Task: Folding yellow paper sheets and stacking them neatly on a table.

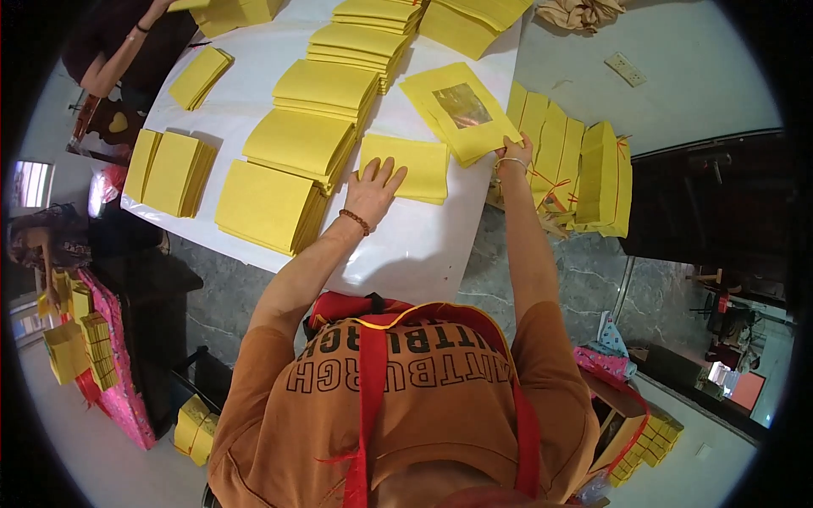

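My left hand (373, 195) lies with fingers spread on a small pile of yellow paper (419, 169) near the table's front edge. My right hand (514, 154) pinches the near right corner of a yellow sheet with a shiny gold foil rectangle (464, 106). That sheet lies tilted over more yellow paper, just beyond the pile under my left hand. To the left of my left hand, thick stacks of yellow paper (267, 203) run in an overlapping row toward the far side.
The white-covered table (398, 254) holds further yellow stacks (174, 173) at left. Tied yellow bundles (555, 161) stand beyond its right edge. Across the far left corner reaches another person's arm (123, 63). A second person (47, 245) is at far left, near a pink-covered surface (127, 381).
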Demonstrator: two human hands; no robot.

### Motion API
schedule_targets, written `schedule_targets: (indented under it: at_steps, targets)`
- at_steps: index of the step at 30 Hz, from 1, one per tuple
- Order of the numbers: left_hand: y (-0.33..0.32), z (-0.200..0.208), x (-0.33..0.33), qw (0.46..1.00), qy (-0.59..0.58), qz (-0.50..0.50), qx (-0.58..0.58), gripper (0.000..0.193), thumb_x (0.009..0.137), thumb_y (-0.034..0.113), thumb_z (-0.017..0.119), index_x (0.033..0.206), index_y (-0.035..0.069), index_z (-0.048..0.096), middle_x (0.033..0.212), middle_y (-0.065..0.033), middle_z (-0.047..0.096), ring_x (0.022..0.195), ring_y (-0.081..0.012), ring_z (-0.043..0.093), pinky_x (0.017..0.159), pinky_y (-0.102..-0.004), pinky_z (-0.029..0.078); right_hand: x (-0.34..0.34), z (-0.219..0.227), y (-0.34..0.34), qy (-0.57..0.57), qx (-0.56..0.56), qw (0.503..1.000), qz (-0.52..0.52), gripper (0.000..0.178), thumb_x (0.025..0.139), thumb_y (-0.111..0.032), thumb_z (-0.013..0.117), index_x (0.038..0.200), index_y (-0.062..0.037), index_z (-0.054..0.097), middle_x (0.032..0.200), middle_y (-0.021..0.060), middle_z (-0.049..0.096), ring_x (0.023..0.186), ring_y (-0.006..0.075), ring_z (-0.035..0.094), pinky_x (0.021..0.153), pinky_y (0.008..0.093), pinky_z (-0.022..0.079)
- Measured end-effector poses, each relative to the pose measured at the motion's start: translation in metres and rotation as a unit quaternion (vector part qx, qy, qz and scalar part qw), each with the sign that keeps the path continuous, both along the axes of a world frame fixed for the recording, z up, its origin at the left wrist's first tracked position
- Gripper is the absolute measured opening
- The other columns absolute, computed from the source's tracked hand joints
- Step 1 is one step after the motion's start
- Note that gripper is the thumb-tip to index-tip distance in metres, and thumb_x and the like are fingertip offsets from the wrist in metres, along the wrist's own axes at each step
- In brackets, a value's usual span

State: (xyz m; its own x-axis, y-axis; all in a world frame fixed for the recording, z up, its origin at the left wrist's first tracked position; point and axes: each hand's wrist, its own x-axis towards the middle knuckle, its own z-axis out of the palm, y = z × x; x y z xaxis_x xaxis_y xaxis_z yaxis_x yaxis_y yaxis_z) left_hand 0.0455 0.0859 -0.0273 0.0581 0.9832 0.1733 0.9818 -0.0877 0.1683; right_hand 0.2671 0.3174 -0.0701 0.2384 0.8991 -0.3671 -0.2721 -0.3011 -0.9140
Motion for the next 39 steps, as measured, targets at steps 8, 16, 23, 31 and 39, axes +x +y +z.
schedule_targets:
  at_steps: [8, 16, 23, 31, 39]
  targets:
    - [-0.038, 0.021, 0.006, 0.991, -0.132, -0.018, -0.008, 0.052, 0.074, 0.007, 0.056, 0.124, 0.018, 0.047, 0.124, -0.0075, 0.050, 0.113, -0.0268, 0.045, 0.082, -0.0440, 0.039, 0.011, 0.008, -0.025, 0.084, -0.005, 0.996, 0.014, 0.056, 0.076, 0.006, 0.059, 0.124, -0.0077, 0.035, 0.109, 0.0158, 0.049, 0.088, 0.0215, 0.056, 0.071, 0.0351, 0.051]
    - [-0.057, 0.043, 0.004, 0.950, -0.290, -0.013, 0.119, 0.052, 0.070, -0.001, 0.050, 0.121, 0.010, 0.051, 0.120, -0.0121, 0.052, 0.112, -0.0283, 0.047, 0.087, -0.0384, 0.039, -0.004, 0.067, -0.125, 0.066, -0.067, 0.985, 0.142, 0.055, 0.080, -0.025, 0.064, 0.127, -0.0055, 0.041, 0.117, 0.0072, 0.048, 0.103, 0.0197, 0.048, 0.085, 0.0366, 0.042]
    - [-0.070, 0.036, 0.023, 0.990, -0.078, -0.114, 0.040, 0.068, 0.065, 0.005, 0.061, 0.129, 0.022, 0.044, 0.130, -0.0105, 0.042, 0.116, -0.0268, 0.041, 0.090, -0.0447, 0.033, -0.008, 0.084, -0.220, 0.143, 0.015, 0.953, 0.267, 0.086, 0.078, -0.002, 0.063, 0.141, -0.0180, 0.007, 0.121, 0.0107, 0.045, 0.109, 0.0217, 0.049, 0.089, 0.0380, 0.045]
    - [-0.060, 0.039, 0.018, 0.726, -0.680, 0.034, 0.098, 0.084, 0.070, 0.003, 0.072, 0.137, 0.002, 0.023, 0.139, -0.0169, 0.024, 0.120, -0.0226, 0.039, 0.095, -0.0335, 0.041, 0.008, 0.098, -0.228, 0.135, 0.158, 0.925, 0.318, 0.101, 0.066, 0.006, 0.069, 0.142, -0.0198, 0.008, 0.126, 0.0118, 0.043, 0.111, 0.0194, 0.047, 0.085, 0.0323, 0.047]
    - [-0.077, -0.005, 0.006, 0.673, -0.714, -0.034, -0.189, 0.055, 0.073, -0.004, 0.066, 0.122, 0.004, 0.044, 0.114, -0.0070, 0.054, 0.104, -0.0133, 0.051, 0.090, -0.0258, 0.043, 0.021, 0.069, -0.256, -0.049, 0.189, 0.894, 0.403, 0.107, 0.062, 0.001, 0.075, 0.142, -0.0158, 0.006, 0.137, 0.0127, 0.033, 0.108, 0.0196, 0.048, 0.091, 0.0333, 0.043]
